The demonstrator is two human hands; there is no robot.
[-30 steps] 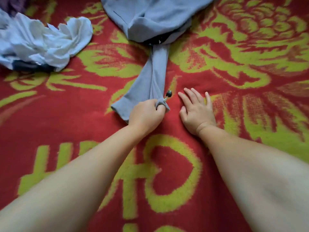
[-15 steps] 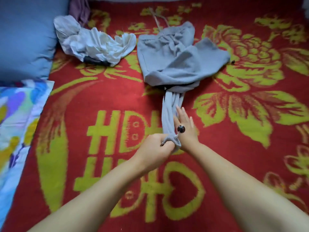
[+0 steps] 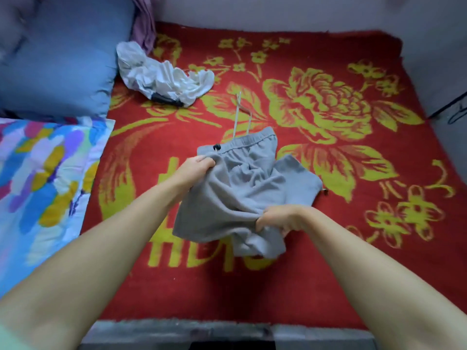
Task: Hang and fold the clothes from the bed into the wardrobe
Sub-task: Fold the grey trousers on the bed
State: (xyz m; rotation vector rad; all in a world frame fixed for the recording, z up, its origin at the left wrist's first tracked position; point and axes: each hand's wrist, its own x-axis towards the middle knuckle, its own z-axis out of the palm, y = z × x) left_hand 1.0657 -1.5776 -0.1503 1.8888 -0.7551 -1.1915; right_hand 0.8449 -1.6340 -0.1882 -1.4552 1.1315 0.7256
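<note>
Grey drawstring trousers (image 3: 235,195) lie bunched in the middle of the red and yellow bed cover (image 3: 328,248), waistband toward the far side with cords trailing away. My left hand (image 3: 195,168) grips the fabric at the left edge near the waistband. My right hand (image 3: 280,219) grips a gathered fold at the near right. A crumpled white garment (image 3: 164,79) lies at the far left of the bed. A purple cloth (image 3: 144,29) hangs at the back by the wall.
A blue pillow (image 3: 58,54) fills the far left, with a multicoloured pillow (image 3: 43,178) in front of it. Pale walls close the back and right. A dark hanger-like rod (image 3: 449,109) shows at the right edge. The bed's near edge runs along the bottom.
The view pulled back from the bed. The stretched-out trouser leg has been brought up over the body of the trousers. Both hands now grip the bunched fabric; the right was lying flat before.
</note>
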